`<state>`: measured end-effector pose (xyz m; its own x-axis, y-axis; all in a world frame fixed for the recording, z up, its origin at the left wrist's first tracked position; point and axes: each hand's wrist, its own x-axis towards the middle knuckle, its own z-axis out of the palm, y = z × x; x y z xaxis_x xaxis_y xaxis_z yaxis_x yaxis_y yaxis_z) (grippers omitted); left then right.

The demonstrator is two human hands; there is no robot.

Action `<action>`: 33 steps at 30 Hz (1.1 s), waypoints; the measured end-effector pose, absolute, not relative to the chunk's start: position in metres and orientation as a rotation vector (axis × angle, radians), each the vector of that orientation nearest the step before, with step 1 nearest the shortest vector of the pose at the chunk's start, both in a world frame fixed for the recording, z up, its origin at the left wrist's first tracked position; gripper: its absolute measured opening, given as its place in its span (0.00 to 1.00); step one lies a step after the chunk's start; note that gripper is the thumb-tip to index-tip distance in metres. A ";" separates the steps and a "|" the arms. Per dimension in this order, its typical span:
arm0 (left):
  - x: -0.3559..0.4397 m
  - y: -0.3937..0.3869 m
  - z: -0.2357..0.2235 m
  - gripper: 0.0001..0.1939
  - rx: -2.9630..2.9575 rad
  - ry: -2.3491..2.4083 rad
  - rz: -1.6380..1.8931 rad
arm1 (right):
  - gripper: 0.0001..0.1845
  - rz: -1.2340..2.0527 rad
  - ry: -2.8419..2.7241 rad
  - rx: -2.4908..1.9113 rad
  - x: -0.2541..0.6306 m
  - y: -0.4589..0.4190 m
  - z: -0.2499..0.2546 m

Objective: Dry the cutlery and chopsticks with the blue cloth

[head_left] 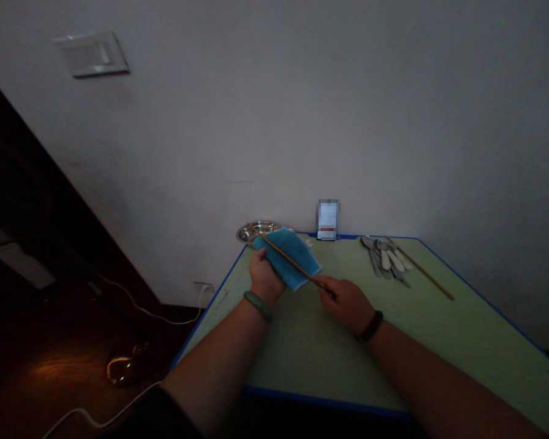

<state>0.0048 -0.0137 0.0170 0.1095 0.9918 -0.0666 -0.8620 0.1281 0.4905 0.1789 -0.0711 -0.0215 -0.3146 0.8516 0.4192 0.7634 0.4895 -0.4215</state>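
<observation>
My left hand (265, 277) holds a blue cloth (286, 256) from below, its thumb up at the cloth's left edge and its other fingers mostly hidden underneath. A long, thin wooden chopstick (281, 251) lies slantwise across the top of the cloth. Its near end is gripped in my right hand (347, 302), fingers closed around it. The far tip reaches over a shiny metal bowl (244, 234) at the table's back left corner.
A pale green table (311, 353) with blue edging stands against the wall. Knives, forks and other cutlery (386, 259) are heaped at the right, beside another wooden stick (423, 268). A lit phone (328, 221) leans at the back. White cables (164, 318) run along the left.
</observation>
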 end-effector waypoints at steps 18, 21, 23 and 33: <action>0.005 -0.014 0.020 0.26 0.313 0.547 1.479 | 0.22 0.265 -2.111 -1.223 0.181 -0.069 -0.027; 0.005 -0.015 0.021 0.25 0.339 0.553 1.473 | 0.22 0.255 -2.122 -1.248 0.180 -0.069 -0.026; 0.005 -0.015 0.022 0.25 0.347 0.547 1.467 | 0.22 0.240 -2.127 -1.268 0.180 -0.069 -0.026; 0.001 -0.007 0.012 0.28 0.349 0.473 1.485 | 0.22 0.225 -2.089 -1.276 0.183 -0.071 -0.022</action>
